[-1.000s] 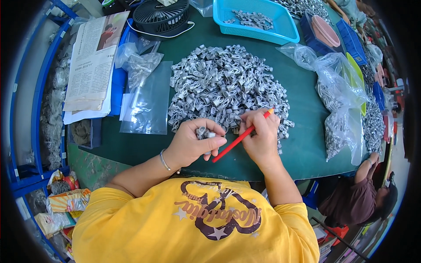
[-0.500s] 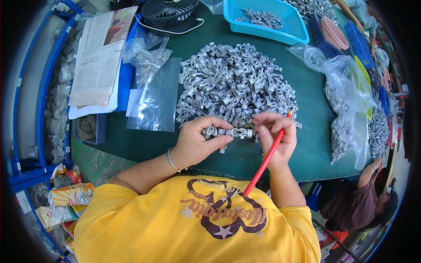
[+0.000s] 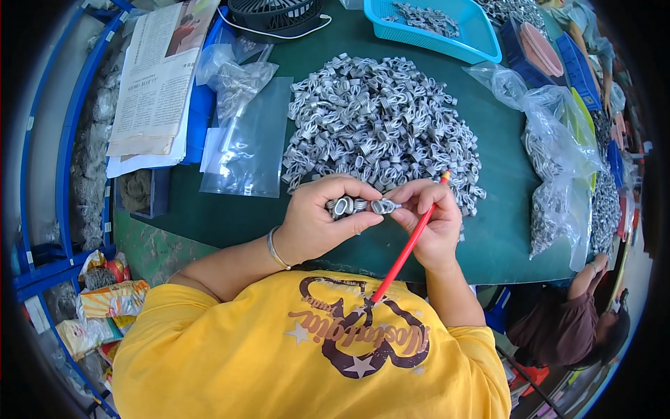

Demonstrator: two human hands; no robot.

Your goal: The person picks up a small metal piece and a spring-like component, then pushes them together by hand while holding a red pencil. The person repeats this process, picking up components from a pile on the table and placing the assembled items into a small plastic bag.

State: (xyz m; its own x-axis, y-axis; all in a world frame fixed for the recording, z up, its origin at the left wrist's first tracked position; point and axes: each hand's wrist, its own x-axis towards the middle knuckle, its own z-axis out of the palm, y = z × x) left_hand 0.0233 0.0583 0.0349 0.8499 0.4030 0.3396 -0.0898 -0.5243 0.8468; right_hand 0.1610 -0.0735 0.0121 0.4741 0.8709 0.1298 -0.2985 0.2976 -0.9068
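Just in front of the pile, my left hand (image 3: 326,209) is closed around several small grey metal parts (image 3: 342,206), each with a loop and a ribbed end. One more looped grey part (image 3: 384,206) sits between the fingertips of both hands. My right hand (image 3: 429,227) pinches it with thumb and forefinger. A slim red stick (image 3: 405,258) with a yellow tip is tucked between that hand's fingers, slanting down toward my shirt. Beyond the hands lies a big heap of the same grey parts (image 3: 384,126) on the green tabletop (image 3: 499,181).
Left of the heap are a clear plastic bag (image 3: 251,153), newspapers (image 3: 157,84) and a black fan (image 3: 276,15). A turquoise basket (image 3: 481,52) stands at the back. Filled plastic bags (image 3: 558,160) lie at the right, near another person (image 3: 558,325) in a dark top.
My right hand has moved left, closer to my left hand, bringing the red stick along. The part between the fingertips has turned to show its loop opening. The view has shifted slightly.
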